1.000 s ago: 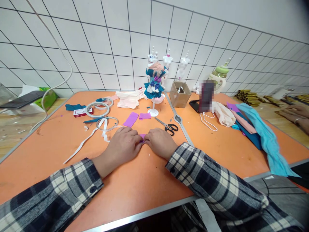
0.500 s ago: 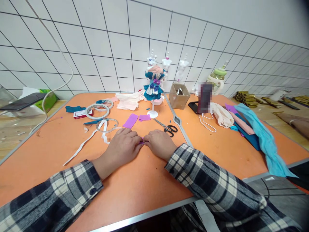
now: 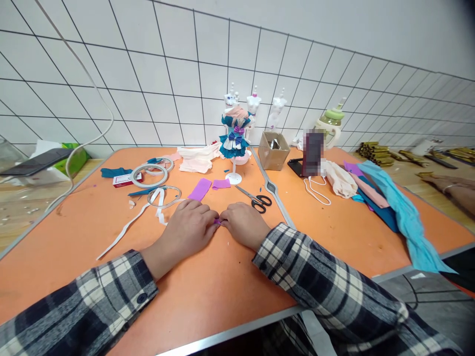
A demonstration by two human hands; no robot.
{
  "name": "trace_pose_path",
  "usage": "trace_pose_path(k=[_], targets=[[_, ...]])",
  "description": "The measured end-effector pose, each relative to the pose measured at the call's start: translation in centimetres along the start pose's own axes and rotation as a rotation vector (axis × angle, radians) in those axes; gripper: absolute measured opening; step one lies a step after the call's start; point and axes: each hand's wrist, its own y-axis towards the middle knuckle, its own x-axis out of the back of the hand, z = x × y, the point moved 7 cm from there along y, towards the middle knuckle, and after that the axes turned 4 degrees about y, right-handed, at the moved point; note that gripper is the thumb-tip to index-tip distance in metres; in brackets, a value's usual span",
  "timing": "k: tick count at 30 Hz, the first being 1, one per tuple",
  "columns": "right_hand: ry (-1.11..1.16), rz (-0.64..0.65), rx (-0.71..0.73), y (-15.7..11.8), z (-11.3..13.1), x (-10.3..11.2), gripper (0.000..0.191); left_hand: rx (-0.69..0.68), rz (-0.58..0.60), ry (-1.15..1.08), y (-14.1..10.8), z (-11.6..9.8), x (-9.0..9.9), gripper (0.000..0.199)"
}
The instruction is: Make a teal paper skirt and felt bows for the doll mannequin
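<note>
Between the fingertips of both hands is a small piece of purple crepe paper (image 3: 217, 222), mostly covered by the fingers. My left hand (image 3: 191, 225) pinches it from the left and my right hand (image 3: 243, 223) from the right, low over the orange table (image 3: 208, 291). Just beyond the hands lie a larger purple strip (image 3: 200, 189) and a shorter purple strip (image 3: 221, 184). Black-handled scissors (image 3: 257, 199) rest beyond my right hand. Behind them a small mannequin (image 3: 235, 136) on a white stand wears a teal and white ruffled dress with bows.
Left of the hands lie tape rolls (image 3: 149, 176), a white ribbon (image 3: 126, 226) and a small red-and-white box (image 3: 126, 180). A cardboard box (image 3: 273, 151), a phone on a stand (image 3: 313, 154) and a green-lidded bottle (image 3: 331, 123) stand at the back. Blue crepe paper (image 3: 404, 217) hangs over the right edge.
The view has tilted slightly, so the scene sits a little lower. Both hands keep nearly the same place, and slightly more of the purple piece shows between the fingertips.
</note>
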Motion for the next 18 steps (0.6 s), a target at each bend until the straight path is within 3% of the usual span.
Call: trace_pose_path(k=[18], targets=[[0.024, 0.024, -0.053, -0.15, -0.28, 0.09, 0.020, -0.034, -0.011, -0.045, -0.11, -0.13, 0.11, 0.020]])
